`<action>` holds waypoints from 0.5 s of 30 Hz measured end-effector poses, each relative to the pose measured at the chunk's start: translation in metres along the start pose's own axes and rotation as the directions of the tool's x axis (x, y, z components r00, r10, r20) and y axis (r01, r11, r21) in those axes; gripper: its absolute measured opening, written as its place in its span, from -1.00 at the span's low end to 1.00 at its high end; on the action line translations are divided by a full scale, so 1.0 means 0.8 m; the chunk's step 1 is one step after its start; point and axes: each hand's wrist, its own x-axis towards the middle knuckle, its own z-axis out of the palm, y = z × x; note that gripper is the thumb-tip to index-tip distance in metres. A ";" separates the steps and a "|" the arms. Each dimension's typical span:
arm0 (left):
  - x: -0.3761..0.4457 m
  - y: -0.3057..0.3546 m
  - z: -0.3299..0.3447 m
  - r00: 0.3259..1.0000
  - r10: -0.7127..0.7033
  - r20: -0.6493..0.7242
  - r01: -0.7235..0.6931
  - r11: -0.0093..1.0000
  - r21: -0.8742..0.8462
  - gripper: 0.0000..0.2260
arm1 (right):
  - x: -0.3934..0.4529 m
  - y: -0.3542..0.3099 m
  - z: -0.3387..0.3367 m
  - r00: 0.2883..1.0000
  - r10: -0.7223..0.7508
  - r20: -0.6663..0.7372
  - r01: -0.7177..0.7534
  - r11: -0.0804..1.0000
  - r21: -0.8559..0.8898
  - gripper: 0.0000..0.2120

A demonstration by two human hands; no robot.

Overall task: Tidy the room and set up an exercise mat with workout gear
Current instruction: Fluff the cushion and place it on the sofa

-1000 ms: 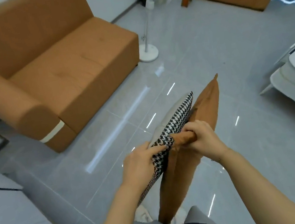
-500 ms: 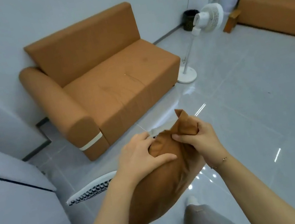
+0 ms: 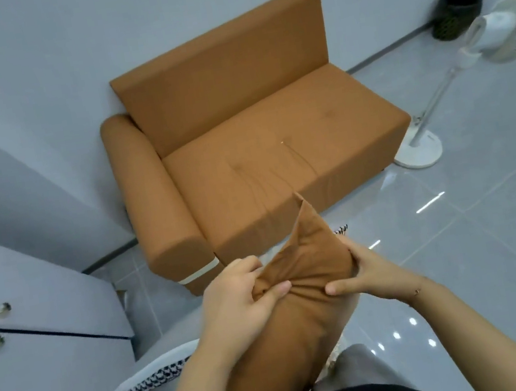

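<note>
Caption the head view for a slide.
Both hands, left hand and right hand, grip a brown fabric cushion before a brown sofa.

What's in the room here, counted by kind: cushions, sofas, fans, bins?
Cushions: 2, brown cushion and houndstooth cushion
Sofas: 1, sofa
Fans: 1, fan
Bins: 1, bin
Total: 5

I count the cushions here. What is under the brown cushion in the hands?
A black-and-white checked cushion shows from under the brown cushion, with a corner visible at the far side. Its middle is covered.
</note>
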 end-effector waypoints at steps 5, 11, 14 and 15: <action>0.108 0.009 -0.022 0.993 -0.029 -0.115 0.024 0.999 -0.046 -0.67 | 0.093 -0.051 -0.073 0.951 -0.215 -0.222 0.172 0.965 -0.199 -0.44; 0.226 0.005 -0.057 0.972 -0.055 -0.228 0.027 0.992 -0.122 -0.78 | 0.199 -0.109 -0.135 0.763 -0.544 -0.349 0.377 0.813 -0.443 -0.53; 0.301 -0.004 -0.077 0.960 -0.080 -0.269 0.027 0.980 -0.195 -0.91 | 0.261 -0.143 -0.171 0.723 -0.568 -0.394 0.369 0.799 -0.475 -0.54; 0.323 -0.007 -0.081 0.957 -0.080 -0.279 0.020 0.977 -0.211 -0.86 | 0.281 -0.153 -0.181 0.723 -0.567 -0.395 0.366 0.799 -0.477 -0.54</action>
